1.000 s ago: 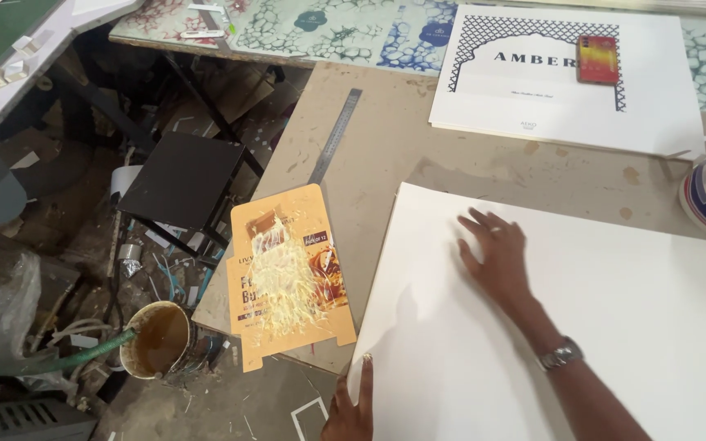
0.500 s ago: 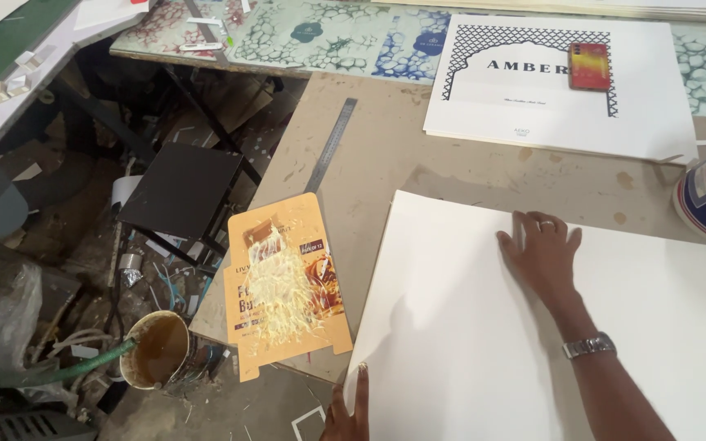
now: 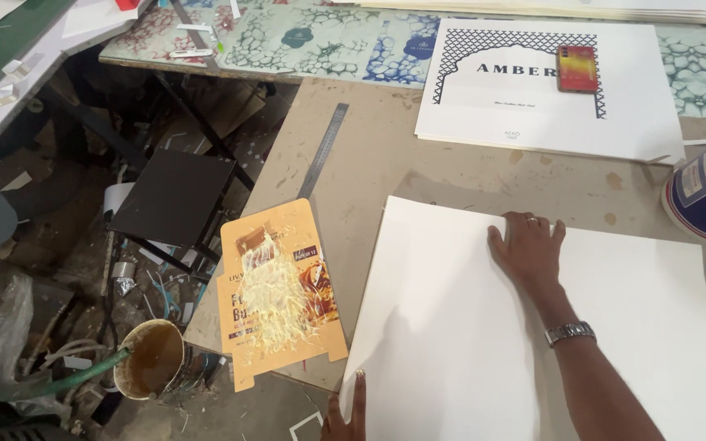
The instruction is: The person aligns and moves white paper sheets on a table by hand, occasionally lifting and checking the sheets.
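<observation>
Sheet (image 3: 484, 343) lies flat on the bench, its near-left corner overhanging the bench's near edge. Right hand (image 3: 526, 249) has slid from mid-sheet up to the sheet's far edge; it now presses there palm down, fingers spread, grasping nothing. Left hand (image 3: 349, 412) stays at the near-left corner, fingertips on the sheet; its grip cannot be told. Judgement: the smoothing stroke has run out, and the sheet is pinned at two points. Flattened carton (image 3: 279, 294) lies just beside, at the bench's left edge.

Cluttered craft workshop: steel ruler (image 3: 323, 150), glue-smeared cardboard (image 3: 279, 292).
</observation>
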